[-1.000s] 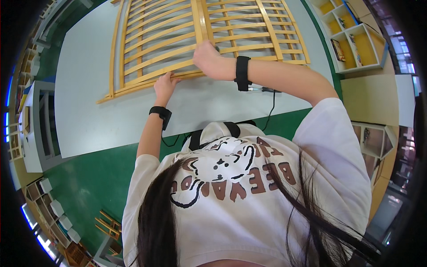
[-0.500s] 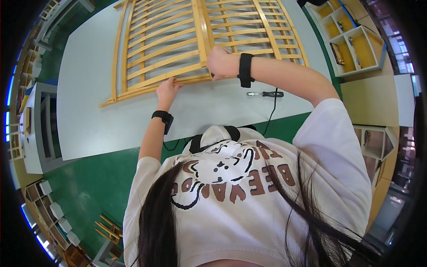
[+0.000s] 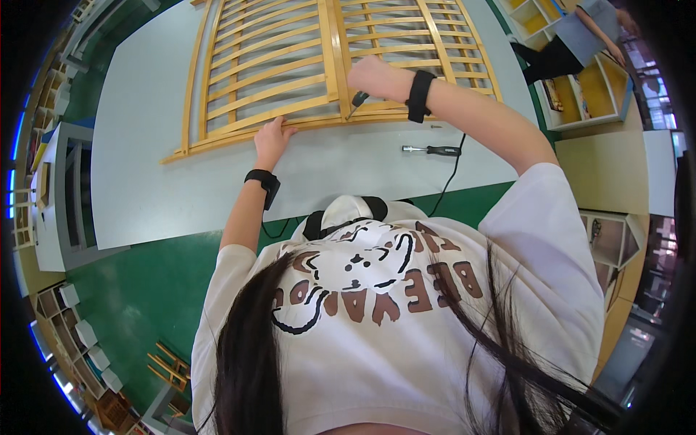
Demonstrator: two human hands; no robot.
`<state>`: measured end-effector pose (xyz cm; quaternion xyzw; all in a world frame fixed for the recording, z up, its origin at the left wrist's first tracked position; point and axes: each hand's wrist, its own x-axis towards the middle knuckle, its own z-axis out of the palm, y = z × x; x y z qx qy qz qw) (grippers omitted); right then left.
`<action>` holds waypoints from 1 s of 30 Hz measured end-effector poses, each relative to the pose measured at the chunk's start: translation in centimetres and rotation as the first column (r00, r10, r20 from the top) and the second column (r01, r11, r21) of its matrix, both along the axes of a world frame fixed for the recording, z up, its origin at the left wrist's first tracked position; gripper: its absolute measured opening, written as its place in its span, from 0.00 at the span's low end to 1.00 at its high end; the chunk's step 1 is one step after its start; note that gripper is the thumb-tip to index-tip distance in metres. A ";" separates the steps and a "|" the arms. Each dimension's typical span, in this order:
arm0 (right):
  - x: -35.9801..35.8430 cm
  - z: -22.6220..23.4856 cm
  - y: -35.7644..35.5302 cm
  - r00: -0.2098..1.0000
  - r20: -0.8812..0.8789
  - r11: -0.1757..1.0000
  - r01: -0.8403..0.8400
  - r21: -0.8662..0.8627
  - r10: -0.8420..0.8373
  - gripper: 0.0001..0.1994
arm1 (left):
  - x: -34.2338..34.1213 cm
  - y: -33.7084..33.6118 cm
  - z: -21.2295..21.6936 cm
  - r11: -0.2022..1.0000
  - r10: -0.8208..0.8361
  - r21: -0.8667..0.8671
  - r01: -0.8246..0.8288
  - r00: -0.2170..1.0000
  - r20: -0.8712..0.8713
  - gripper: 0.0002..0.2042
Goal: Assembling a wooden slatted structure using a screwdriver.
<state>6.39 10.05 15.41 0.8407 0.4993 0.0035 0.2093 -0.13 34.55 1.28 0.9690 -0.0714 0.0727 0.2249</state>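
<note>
A light wooden slatted frame (image 3: pixel 330 65) lies on the table, made of curved slats between long rails. My left hand (image 3: pixel 271 142) grips its near rail, thumb and fingers along the wood. Closed in a fist, my right hand (image 3: pixel 377 78) holds a screwdriver (image 3: pixel 359 99) with a dark handle. The shaft slants down to the near rail where the middle post joins it; whether the tip sits in a screw is too small to tell. On the table to the right lies a second screwdriver (image 3: pixel 441 151), with a black handle and metal shaft.
A small screw-like piece (image 3: pixel 436 127) rests on the pale table (image 3: pixel 181 203) near the right forearm. A black cable (image 3: pixel 455 174) hangs over the near edge. Another person (image 3: pixel 580 40) stands at the far right beside white-and-yellow shelves (image 3: pixel 605 87). A wooden stool (image 3: pixel 170 366) is at lower left.
My right hand has lifted up and to the right, exposing the screwdriver in it. The left hand has shifted slightly along the rail. A person has come into view at the far right.
</note>
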 end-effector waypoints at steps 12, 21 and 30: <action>-0.3 3.7 1.3 0.965 -0.183 0.936 0.116 -0.334 -0.186 0.08 | -0.1 0.1 -0.2 0.999 0.026 0.024 -0.025 0.999 -0.038 0.18; -0.8 2.2 1.9 0.938 -0.177 0.946 0.267 -0.185 -0.299 0.11 | -0.2 0.0 -0.2 0.999 0.038 -0.003 -0.038 0.999 -0.018 0.18; -1.7 1.2 2.0 0.985 0.020 0.965 -0.172 0.197 0.171 0.01 | -0.1 -0.2 -0.3 0.999 0.036 0.005 -0.036 0.999 -0.035 0.17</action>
